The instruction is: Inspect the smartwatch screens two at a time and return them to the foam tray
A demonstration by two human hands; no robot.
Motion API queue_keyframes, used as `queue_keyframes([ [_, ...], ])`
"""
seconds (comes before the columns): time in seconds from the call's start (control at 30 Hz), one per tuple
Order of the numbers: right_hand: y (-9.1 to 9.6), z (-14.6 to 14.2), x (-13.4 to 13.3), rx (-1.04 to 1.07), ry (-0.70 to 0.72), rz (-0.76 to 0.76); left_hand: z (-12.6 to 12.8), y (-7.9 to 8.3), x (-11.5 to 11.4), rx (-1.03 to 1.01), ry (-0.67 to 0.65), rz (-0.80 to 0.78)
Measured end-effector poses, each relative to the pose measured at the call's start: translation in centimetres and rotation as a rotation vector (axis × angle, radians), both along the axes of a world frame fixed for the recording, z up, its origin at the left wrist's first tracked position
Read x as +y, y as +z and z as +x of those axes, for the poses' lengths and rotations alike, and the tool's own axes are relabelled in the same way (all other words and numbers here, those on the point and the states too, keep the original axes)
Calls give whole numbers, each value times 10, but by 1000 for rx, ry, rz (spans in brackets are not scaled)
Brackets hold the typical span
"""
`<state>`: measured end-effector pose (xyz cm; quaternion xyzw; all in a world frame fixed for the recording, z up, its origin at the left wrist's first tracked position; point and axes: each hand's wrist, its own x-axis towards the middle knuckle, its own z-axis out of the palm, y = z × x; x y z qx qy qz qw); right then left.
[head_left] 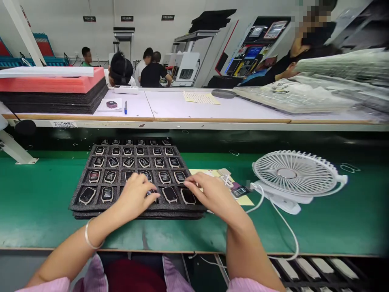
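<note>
Head view: left hand (135,196) and right hand (209,192), fingers loosely spread, gripping nothing, rest on the black foam tray (82,202) of small rounded watch cases (169,194), centre frame. Judged step: checking the front row; next calls for fingertip care.

Left hand (135,195): I held it palm down, fingers curled.
Right hand (211,194): I kept it flat, fingers pointing left.

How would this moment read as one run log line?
left hand: on black foam tray of small rectangular devices | right hand: at tray edge | white fan: right
</note>
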<state>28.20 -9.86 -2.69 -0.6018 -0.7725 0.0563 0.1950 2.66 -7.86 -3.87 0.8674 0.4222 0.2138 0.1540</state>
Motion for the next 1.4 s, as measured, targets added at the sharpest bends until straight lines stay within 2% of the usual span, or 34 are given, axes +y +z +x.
queue_keyframes([
  [0.07,-9,9,-3,-184,-94,-60,31,-4,3,100,-1,9],
  [0.13,-21,11,-7,-272,-138,-66,55,-9,6,179,12,9],
  [0.2,-32,9,-10,-243,-119,-34,68,-13,7,201,28,-18],
  [0.27,-40,8,-13,-124,-82,6,71,-15,6,156,42,-61],
  [0.33,-42,6,-16,29,-73,10,68,-13,4,60,3,-106],
  [0.4,-41,5,-19,148,-67,-42,61,-7,1,-80,-93,-173],
  [0.5,-33,3,-21,304,-48,-84,42,12,4,-416,-222,-394],
  [0.6,-23,-9,-15,661,-24,-99,15,34,15,-763,-162,-736],
  [0.63,-21,-17,-9,821,12,-154,6,39,20,-848,-108,-781],
  [0.77,-11,-61,24,1389,153,-492,-21,47,38,-1041,113,-701],
  [0.83,-4,-85,41,1574,203,-619,-28,45,43,-1043,180,-628],
  [0.9,7,-104,53,1683,261,-670,-33,45,45,-1016,229,-512],
  [1.0,27,-121,62,1728,357,-627,-37,52,48,-972,250,-351],
  [1.13,43,-128,66,1700,444,-570,-38,64,53,-968,212,-284],
  [1.23,42,-128,69,1692,462,-592,-35,63,58,-924,214,-245],
  [1.4,31,-125,71,1724,449,-578,-28,48,65,-823,266,-208],
])
